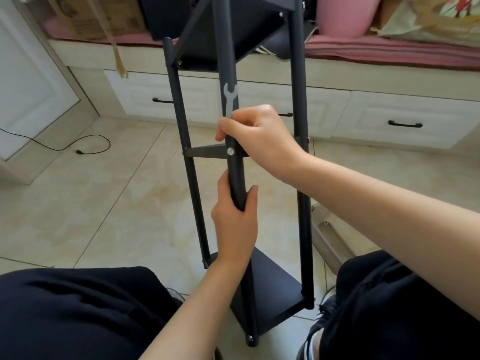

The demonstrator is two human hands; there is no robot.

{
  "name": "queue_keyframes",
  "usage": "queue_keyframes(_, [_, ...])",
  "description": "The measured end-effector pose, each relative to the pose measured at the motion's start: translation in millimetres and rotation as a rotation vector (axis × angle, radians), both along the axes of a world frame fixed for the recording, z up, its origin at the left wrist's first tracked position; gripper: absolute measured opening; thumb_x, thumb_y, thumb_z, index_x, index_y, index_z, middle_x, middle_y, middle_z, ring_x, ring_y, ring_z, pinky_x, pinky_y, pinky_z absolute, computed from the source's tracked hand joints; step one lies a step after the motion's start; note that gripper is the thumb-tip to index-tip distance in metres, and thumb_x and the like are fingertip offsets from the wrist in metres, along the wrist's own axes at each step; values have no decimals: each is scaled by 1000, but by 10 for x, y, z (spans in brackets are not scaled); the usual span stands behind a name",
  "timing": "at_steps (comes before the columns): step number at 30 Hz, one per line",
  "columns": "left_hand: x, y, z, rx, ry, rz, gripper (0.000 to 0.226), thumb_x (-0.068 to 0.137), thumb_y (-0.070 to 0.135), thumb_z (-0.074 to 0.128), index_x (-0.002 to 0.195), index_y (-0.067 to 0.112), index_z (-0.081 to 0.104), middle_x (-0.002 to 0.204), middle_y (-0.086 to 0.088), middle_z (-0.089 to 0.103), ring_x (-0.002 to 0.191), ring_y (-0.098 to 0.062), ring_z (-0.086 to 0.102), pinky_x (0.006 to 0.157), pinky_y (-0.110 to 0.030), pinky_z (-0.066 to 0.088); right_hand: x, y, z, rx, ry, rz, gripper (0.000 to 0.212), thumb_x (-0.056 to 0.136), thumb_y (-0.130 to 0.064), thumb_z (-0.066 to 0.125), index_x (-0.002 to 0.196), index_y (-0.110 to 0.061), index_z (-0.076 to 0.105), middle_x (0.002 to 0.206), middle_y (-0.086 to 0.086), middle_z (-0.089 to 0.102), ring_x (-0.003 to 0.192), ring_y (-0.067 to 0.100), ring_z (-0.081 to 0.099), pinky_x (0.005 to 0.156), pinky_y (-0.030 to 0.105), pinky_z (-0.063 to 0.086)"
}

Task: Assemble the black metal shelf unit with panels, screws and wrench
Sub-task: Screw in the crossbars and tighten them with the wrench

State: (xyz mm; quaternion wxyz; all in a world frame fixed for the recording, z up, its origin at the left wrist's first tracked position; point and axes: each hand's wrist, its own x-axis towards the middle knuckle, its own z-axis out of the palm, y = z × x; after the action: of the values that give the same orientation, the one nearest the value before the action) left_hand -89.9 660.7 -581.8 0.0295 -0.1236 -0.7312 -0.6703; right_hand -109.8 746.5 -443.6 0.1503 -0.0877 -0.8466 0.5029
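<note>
Right hand (259, 141) clamped round centre post (235, 178) above screw (230, 151), pinning wrench (230, 100) against post. Left hand (235, 216) grips same post lower. Shelf unit (302, 178) lies tilted over floor (104, 203). Risk: wrench slips from pinch, or frame twists, loosening screw. Cardboard box (96, 16) on bed: contents hidden.

matte black tubular metal shelf frame (235, 178) with black flat panels (272, 289); pale grey flat steel wrench (230, 98); silver round screw head (230, 151); beige mottled floor tiles (124, 203); pink striped cushion (389, 51).
</note>
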Motion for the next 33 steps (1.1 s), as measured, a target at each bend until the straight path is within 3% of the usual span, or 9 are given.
queue_keyframes(7, [-224, -232, -35, -68, 88, 67, 46, 95, 27, 68, 136, 36, 50, 76, 21, 60, 68, -7, 60, 63, -18, 50, 89, 179, -116, 94, -52, 13, 31, 99, -22, 52, 75, -15, 71, 90, 13, 69, 87, 26, 62, 86, 40, 51])
queue_keyframes(10, [-241, -275, -36, -91, 132, 73, 46, 96, 23, 67, 138, 29, 52, 76, 20, 56, 66, -4, 58, 63, -12, 45, 202, 203, -181, 166, -39, 9, 35, 102, -21, 48, 71, -18, 63, 89, -3, 57, 93, 18, 55, 83, 27, 42])
queue_keyframes(13, [-265, -333, -21, -125, 216, 81, 48, 97, 20, 67, 142, 16, 52, 85, 21, 58, 72, 3, 59, 65, -6, 43, 358, 191, -286, 234, 11, -16, 34, 102, -16, 42, 71, -13, 55, 84, -2, 51, 91, 20, 48, 80, 29, 38])
queue_keyframes(16, [-325, -374, -4, -156, 266, 78, 51, 98, 21, 66, 146, 10, 50, 87, 11, 63, 73, -1, 60, 66, -8, 44, 514, 209, -519, 336, -138, 23, 32, 102, -14, 36, 77, -2, 54, 84, 9, 53, 90, 25, 45, 83, 39, 38])
queue_keyframes(19, [-351, -364, 25, -165, 281, 84, 53, 98, 24, 64, 147, 8, 50, 70, 4, 56, 58, -12, 52, 57, -14, 43, 601, 201, -732, 510, -334, 81, 34, 103, -19, 31, 80, -9, 55, 82, 3, 53, 88, 21, 43, 88, 38, 32])
queue_keyframes(21, [-358, -354, 34, -170, 310, 83, 54, 99, 25, 63, 148, 7, 49, 72, 0, 59, 58, -16, 56, 58, -20, 48, 587, 149, -811, 596, -330, 102, 33, 104, -25, 31, 82, -18, 55, 81, -4, 51, 85, 17, 44, 83, 34, 32])
queue_keyframes(26, [-380, -304, 14, -170, 320, 71, 54, 100, 25, 61, 149, 8, 47, 77, -8, 65, 63, -23, 60, 62, -33, 54, 411, 8, -1020, 306, -342, 14, 31, 104, -31, 40, 91, -18, 66, 87, -4, 64, 79, 11, 60, 75, 32, 54])
queue_keyframes(30, [-441, -314, 1, -139, 315, 74, 54, 103, 37, 49, 150, 10, 46, 75, -4, 65, 58, -21, 59, 59, -41, 54, 220, 45, -1065, 169, -306, -36, 33, 105, -30, 39, 88, -16, 64, 83, 0, 65, 74, 15, 62, 75, 35, 56])
queue_keyframes(33, [-492, -306, -34, -104, 270, 68, 54, 105, 43, 39, 151, 15, 46, 73, 0, 62, 52, -23, 57, 54, -48, 53, 79, 51, -1074, 186, -279, -3, 28, 105, -26, 34, 97, -14, 58, 86, 0, 62, 74, 15, 60, 69, 34, 54])
